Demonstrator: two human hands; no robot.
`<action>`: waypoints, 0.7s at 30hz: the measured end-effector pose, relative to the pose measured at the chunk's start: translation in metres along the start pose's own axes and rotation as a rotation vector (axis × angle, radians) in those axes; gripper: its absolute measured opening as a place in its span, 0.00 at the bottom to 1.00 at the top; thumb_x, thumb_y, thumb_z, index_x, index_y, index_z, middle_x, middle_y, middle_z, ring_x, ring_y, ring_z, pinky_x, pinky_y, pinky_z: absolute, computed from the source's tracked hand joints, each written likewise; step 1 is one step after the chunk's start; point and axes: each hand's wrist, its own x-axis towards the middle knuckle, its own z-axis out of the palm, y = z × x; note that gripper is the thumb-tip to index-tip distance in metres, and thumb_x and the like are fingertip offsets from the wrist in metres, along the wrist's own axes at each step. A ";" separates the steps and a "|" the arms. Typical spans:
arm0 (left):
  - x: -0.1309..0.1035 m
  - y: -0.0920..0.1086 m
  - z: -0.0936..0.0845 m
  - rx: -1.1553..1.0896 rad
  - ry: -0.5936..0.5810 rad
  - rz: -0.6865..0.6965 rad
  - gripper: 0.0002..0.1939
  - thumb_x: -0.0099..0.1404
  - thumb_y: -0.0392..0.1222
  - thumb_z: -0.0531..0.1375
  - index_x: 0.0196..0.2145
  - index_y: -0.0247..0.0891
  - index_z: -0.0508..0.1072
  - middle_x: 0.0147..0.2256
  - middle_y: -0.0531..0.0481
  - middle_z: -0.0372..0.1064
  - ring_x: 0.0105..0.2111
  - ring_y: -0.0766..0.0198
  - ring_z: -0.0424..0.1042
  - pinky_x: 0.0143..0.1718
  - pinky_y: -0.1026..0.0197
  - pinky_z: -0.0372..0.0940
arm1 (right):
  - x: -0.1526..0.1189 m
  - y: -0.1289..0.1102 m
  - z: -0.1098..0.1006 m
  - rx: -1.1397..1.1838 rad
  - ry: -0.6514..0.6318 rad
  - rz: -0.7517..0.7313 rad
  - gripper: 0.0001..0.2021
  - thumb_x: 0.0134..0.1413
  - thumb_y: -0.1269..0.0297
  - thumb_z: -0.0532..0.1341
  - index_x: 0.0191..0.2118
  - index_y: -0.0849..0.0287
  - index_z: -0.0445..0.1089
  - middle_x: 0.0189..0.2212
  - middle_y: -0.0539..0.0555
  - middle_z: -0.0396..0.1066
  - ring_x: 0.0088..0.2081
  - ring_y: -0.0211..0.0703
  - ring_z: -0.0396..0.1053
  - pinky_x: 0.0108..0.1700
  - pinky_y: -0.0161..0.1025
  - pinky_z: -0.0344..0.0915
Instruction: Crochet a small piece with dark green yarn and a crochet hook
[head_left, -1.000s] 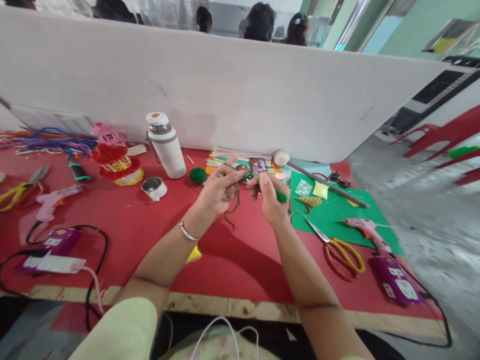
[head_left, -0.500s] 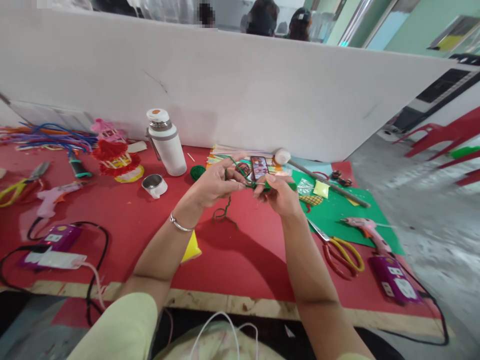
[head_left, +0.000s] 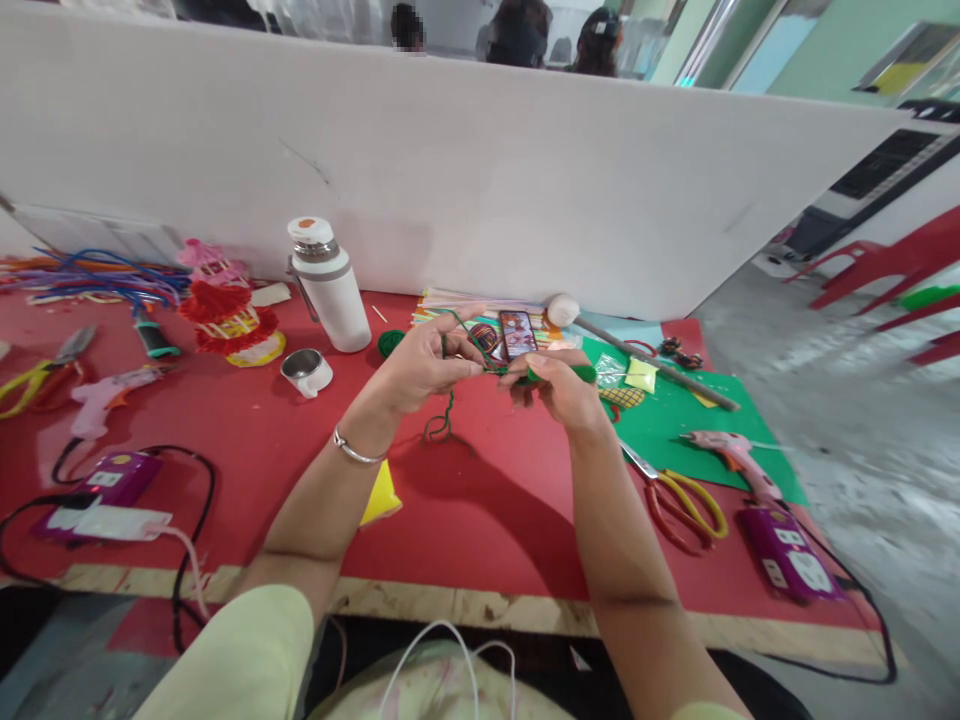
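Green yarn (head_left: 448, 412) is looped over the fingers of my left hand (head_left: 425, 362), which pinches it near the fingertips, and its loose end trails down over the red table. My right hand (head_left: 559, 385) is closed around the green handle of a crochet hook (head_left: 583, 373). Both hands almost meet above the table, with a small piece of green yarn work between them. A green yarn ball (head_left: 391, 344) lies left of my left hand. Behind the hands a phone (head_left: 517, 334) shows a picture, beside a multicoloured yarn ball (head_left: 486, 338).
On the left are a white bottle (head_left: 331, 290), a metal cup (head_left: 306, 372), a red and pink craft piece (head_left: 227, 315), a glue gun (head_left: 105, 397) and cables. Scissors (head_left: 679, 505), another glue gun (head_left: 739, 458) and a purple power strip (head_left: 789, 555) lie right. A white partition (head_left: 465, 180) stands behind.
The view has shifted slightly. My right hand and the hook have tilted a little, and the hook's metal shaft is less visible. Both hands keep their hold.
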 end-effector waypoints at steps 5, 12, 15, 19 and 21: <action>0.000 0.001 0.001 0.033 0.033 0.023 0.48 0.49 0.31 0.72 0.68 0.36 0.68 0.29 0.54 0.77 0.18 0.75 0.58 0.18 0.67 0.45 | -0.001 0.001 0.000 -0.031 0.029 0.007 0.18 0.61 0.51 0.64 0.31 0.60 0.83 0.26 0.55 0.81 0.21 0.40 0.73 0.22 0.36 0.68; -0.001 0.003 0.003 0.088 0.065 0.053 0.46 0.51 0.30 0.71 0.68 0.37 0.68 0.29 0.53 0.77 0.19 0.74 0.60 0.19 0.68 0.47 | -0.002 -0.005 0.001 -0.106 -0.003 -0.029 0.20 0.63 0.51 0.61 0.32 0.61 0.83 0.23 0.54 0.79 0.21 0.39 0.73 0.23 0.35 0.67; -0.001 0.000 0.004 0.143 0.096 0.126 0.44 0.52 0.30 0.71 0.67 0.37 0.69 0.29 0.54 0.76 0.20 0.74 0.61 0.21 0.68 0.51 | -0.004 -0.013 0.005 -0.201 0.006 -0.059 0.21 0.65 0.51 0.60 0.32 0.61 0.83 0.20 0.53 0.77 0.21 0.38 0.72 0.24 0.35 0.67; 0.000 -0.004 0.003 0.190 0.125 0.194 0.43 0.52 0.30 0.70 0.67 0.37 0.70 0.30 0.54 0.76 0.21 0.74 0.61 0.23 0.68 0.54 | -0.007 -0.023 0.013 -0.331 0.033 -0.094 0.23 0.67 0.49 0.58 0.31 0.61 0.81 0.19 0.53 0.75 0.21 0.39 0.72 0.25 0.36 0.67; 0.001 -0.005 0.002 0.213 0.144 0.215 0.43 0.53 0.30 0.70 0.67 0.38 0.69 0.30 0.55 0.76 0.21 0.74 0.63 0.23 0.68 0.55 | -0.009 -0.026 0.016 -0.430 0.038 -0.144 0.23 0.69 0.51 0.56 0.30 0.60 0.79 0.20 0.52 0.74 0.23 0.39 0.71 0.26 0.37 0.66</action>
